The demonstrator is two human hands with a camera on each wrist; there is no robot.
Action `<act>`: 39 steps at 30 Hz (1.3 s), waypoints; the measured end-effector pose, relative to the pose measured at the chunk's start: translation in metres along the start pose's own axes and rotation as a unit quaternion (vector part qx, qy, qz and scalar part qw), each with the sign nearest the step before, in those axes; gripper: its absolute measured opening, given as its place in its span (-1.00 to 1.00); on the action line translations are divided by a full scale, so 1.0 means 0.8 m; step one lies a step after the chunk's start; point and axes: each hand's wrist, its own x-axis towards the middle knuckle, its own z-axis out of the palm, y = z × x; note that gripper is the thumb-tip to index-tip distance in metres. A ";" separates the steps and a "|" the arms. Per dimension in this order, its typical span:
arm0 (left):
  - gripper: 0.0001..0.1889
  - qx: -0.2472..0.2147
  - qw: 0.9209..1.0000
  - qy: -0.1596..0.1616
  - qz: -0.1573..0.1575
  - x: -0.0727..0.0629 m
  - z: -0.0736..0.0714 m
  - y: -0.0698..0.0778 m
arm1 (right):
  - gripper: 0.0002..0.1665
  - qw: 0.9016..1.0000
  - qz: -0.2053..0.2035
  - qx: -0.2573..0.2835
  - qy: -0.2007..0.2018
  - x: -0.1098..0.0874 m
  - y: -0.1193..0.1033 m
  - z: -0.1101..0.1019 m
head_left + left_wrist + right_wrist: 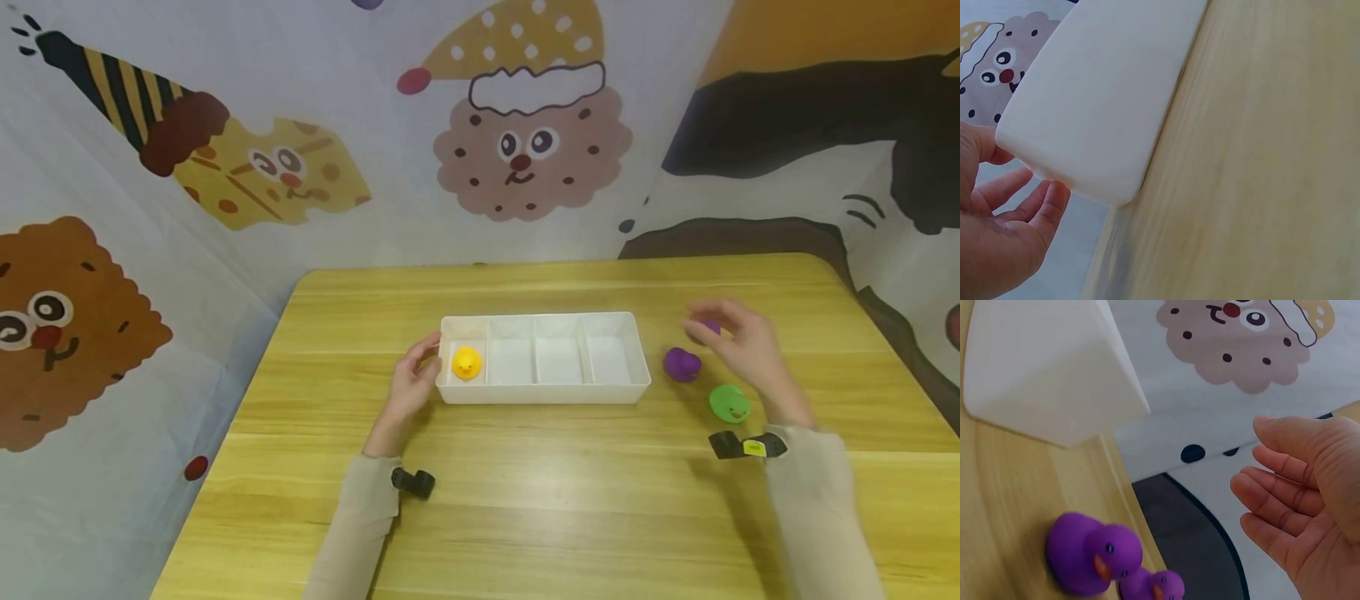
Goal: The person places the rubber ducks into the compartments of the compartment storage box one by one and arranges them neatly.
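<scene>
A white tray [544, 393] with four compartments in a row lies on the table. In its leftmost compartment sits a yellow rubber duck [467, 363]. My left hand [415, 380] holds the tray's left end, its fingertips [1057, 190] against the end wall and one digit reaching over the rim. To the right of the tray, my right hand [738, 337] hovers over the table with nothing in it, fingers loosely bent. Below it are two purple rubber ducks, the nearer duck [682, 365] in full view and the farther duck [1154, 585] partly covered by the hand in the head view.
A green rubber duck [730, 404] stands near the right wrist. The wooden table [525, 500] ends at a cloth backdrop [390, 225] printed with cartoon food faces. Each wrist wears a small black camera.
</scene>
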 end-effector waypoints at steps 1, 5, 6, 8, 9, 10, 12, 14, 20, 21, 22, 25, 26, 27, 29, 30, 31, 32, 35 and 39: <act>-0.56 0.000 1.000 0.001 -0.002 0.000 0.000 0.001 | -0.70 1.000 0.001 0.001 0.000 -0.001 0.002 -0.001; -0.56 -0.004 1.000 0.000 0.002 -0.001 0.000 0.000 | -0.73 1.000 -0.020 0.010 0.002 -0.007 0.004 -0.005; -0.56 -0.005 1.000 -0.001 0.004 -0.001 0.000 0.000 | -0.75 1.000 -0.025 0.010 0.003 -0.009 0.005 -0.006; -0.56 -0.007 1.000 -0.001 0.007 0.000 0.000 -0.001 | -0.75 0.999 -0.034 0.012 0.002 -0.011 0.009 -0.007; -0.56 -0.007 1.000 0.000 0.009 -0.001 0.000 -0.001 | -0.75 0.999 -0.033 0.013 0.002 -0.013 0.010 -0.008; -0.57 -0.005 1.000 0.000 0.011 -0.001 0.000 0.000 | -0.75 0.999 -0.031 0.011 0.000 -0.014 0.011 -0.009; -0.57 -0.002 1.000 0.001 0.016 -0.001 0.000 0.000 | -0.73 1.000 -0.023 0.006 -0.002 -0.018 0.018 -0.010; -0.57 -0.003 1.000 0.003 0.019 -0.002 0.000 0.001 | -0.71 1.000 -0.017 0.007 -0.003 -0.021 0.022 -0.011; -0.57 -0.005 1.000 0.003 0.017 -0.002 0.000 0.001 | -0.70 1.000 0.004 0.020 0.001 -0.034 0.037 -0.014; -0.57 -0.004 1.000 0.003 0.016 -0.002 -0.001 0.001 | -0.69 1.000 0.008 0.020 -0.002 -0.037 0.040 -0.015; -0.56 -0.004 1.000 0.003 0.015 -0.001 -0.001 0.001 | -0.67 1.000 0.011 0.024 -0.005 -0.039 0.041 -0.017; -0.56 -0.002 1.000 0.002 0.011 -0.001 -0.001 0.001 | -0.63 0.999 0.021 0.027 -0.019 -0.046 0.046 -0.020; -0.56 -0.003 1.000 0.001 0.011 -0.001 -0.001 0.001 | -0.61 0.999 0.025 0.028 -0.024 -0.048 0.048 -0.021; -0.56 -0.003 1.000 0.001 0.010 -0.001 -0.001 0.001 | -0.60 0.999 0.027 0.030 -0.029 -0.050 0.050 -0.022; -0.56 -0.005 1.000 0.000 0.008 -0.001 -0.001 0.001 | -0.59 0.998 0.033 0.027 -0.039 -0.053 0.052 -0.024; -0.56 -0.006 1.000 0.000 0.008 -0.001 -0.001 0.001 | -0.58 0.998 0.034 0.023 -0.045 -0.055 0.053 -0.025; -0.56 -0.007 1.000 0.000 0.008 -0.001 -0.001 0.001 | -0.57 0.998 0.034 0.016 -0.051 -0.057 0.054 -0.027; -0.56 -0.008 1.000 0.000 0.008 -0.001 -0.001 0.000 | -0.57 0.998 0.038 0.008 -0.056 -0.059 0.056 -0.028; -0.56 -0.007 1.000 0.000 0.009 -0.001 -0.001 0.001 | -0.54 0.996 0.052 -0.008 -0.073 -0.065 0.059 -0.031; -0.56 -0.007 1.000 0.003 0.007 -0.001 0.000 0.001 | -0.50 0.994 0.066 -0.005 -0.090 -0.073 0.065 -0.031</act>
